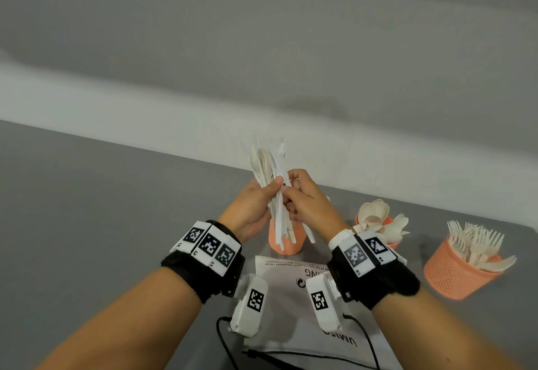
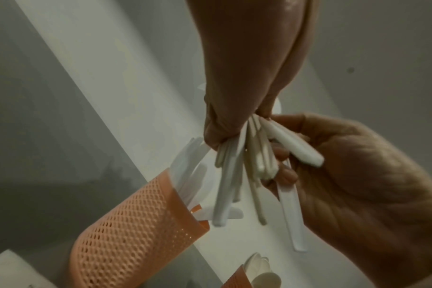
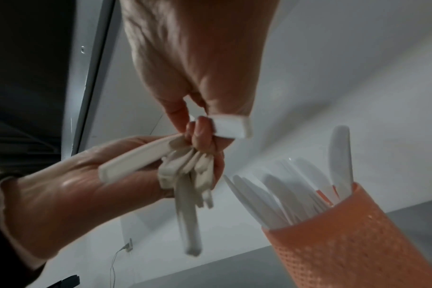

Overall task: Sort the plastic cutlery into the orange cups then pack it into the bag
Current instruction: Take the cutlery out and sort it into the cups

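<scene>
My left hand (image 1: pixel 262 197) grips a bunch of white plastic cutlery (image 1: pixel 266 160) upright, its handles (image 2: pixel 225 175) hanging below the fist. My right hand (image 1: pixel 297 195) meets it from the right, fingers curled round some of the handles (image 3: pixel 231 126). Both hands hover just above an orange mesh cup (image 1: pixel 286 241) that holds white knives (image 3: pixel 279 196). The white bag (image 1: pixel 291 279) lies flat in front of that cup, partly hidden by my wrists. The same knife cup (image 2: pixel 136 233) tilts into the left wrist view at lower left.
To the right stand an orange cup of spoons (image 1: pixel 391 243) and an orange mesh cup of forks (image 1: pixel 454 273). The grey table (image 1: pixel 102 195) ends at a pale wall (image 1: pixel 174 107) behind. Black cables trail over the bag near me.
</scene>
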The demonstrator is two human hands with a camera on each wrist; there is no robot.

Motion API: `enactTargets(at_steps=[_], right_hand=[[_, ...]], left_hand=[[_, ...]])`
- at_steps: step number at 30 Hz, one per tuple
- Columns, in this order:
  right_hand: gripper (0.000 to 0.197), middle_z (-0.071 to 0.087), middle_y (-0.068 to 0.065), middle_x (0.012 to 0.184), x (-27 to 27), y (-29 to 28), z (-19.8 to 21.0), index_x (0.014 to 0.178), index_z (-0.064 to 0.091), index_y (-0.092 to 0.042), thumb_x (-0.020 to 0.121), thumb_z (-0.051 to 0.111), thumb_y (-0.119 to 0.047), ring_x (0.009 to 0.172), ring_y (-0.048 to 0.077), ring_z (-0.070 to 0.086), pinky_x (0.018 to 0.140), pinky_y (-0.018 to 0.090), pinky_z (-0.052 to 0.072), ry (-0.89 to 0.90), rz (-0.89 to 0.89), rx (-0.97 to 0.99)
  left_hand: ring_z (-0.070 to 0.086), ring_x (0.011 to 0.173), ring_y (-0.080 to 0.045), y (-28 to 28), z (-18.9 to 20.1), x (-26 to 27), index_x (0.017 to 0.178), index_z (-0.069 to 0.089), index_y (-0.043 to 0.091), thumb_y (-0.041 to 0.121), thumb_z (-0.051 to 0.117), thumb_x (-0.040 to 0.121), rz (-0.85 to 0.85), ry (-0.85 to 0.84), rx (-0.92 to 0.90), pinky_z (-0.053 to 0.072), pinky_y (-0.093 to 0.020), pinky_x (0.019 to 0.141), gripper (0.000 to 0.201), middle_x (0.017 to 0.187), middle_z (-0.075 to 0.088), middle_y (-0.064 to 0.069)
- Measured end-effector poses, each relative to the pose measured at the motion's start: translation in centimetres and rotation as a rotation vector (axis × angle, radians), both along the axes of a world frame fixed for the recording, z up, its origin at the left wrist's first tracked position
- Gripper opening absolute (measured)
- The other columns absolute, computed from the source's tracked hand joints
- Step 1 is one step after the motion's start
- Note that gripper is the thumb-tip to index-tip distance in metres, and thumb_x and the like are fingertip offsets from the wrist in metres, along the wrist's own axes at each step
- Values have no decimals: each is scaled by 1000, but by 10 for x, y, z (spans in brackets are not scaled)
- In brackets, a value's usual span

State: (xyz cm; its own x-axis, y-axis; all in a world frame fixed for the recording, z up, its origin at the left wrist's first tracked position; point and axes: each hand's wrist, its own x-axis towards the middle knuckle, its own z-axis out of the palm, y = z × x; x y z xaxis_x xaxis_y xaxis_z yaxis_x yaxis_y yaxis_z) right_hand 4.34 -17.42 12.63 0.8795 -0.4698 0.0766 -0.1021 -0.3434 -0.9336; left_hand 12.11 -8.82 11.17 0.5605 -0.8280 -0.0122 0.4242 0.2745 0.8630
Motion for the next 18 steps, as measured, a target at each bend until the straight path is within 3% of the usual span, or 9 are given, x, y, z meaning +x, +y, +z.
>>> enactTargets(at_steps=[2, 6, 10, 12, 15, 18], right_hand=[[17, 58, -2, 79, -1, -1, -2, 109, 44, -18, 92, 48, -17, 63, 9, 57, 58, 27, 49, -1, -7, 39], [37, 64, 16, 99, -4, -3, -7, 108, 48, -19, 78, 69, -13, 90, 29, 65, 80, 42, 54, 6, -8, -56], [34, 62, 20, 102, -5, -4, -8, 106, 50, -15, 78, 70, -13, 95, 31, 63, 84, 45, 53, 21, -30, -111], [31, 62, 18, 102, -4, -5, -9, 107, 51, -13, 80, 66, -15, 96, 29, 62, 87, 46, 52, 38, -29, -121], [27, 64, 13, 104, -3, -9, -10, 110, 52, -10, 85, 60, -18, 97, 26, 63, 90, 45, 51, 65, -26, -102], [26, 62, 11, 110, -4, -11, -11, 114, 52, -10, 89, 53, -21, 101, 23, 61, 92, 40, 50, 102, -19, -74]], left_hand=[[70, 82, -21, -1, -1, 1, 119, 53, 1, 8, 41, 98, 5, -5, -19, 59, -36, 76, 26, 93, 69, -12], [70, 66, -15, -1, -3, 1, 102, 59, 3, 0, 43, 95, 23, 15, -19, 57, -26, 59, 18, 73, 73, -5], [71, 70, -15, -3, -4, -1, 105, 60, 3, -2, 47, 93, 45, 16, 4, 56, -25, 58, 18, 81, 71, -8], [71, 76, -16, -3, -4, -2, 112, 58, 2, 1, 47, 94, 47, 27, 8, 57, -25, 62, 22, 92, 69, -11], [68, 91, -20, -2, -4, -1, 125, 51, 0, 8, 42, 97, 19, 35, -4, 58, -28, 77, 30, 107, 66, -14], [64, 97, -23, -1, -5, 1, 129, 48, -1, 6, 40, 97, 13, 28, 12, 55, -30, 85, 33, 110, 64, -14]])
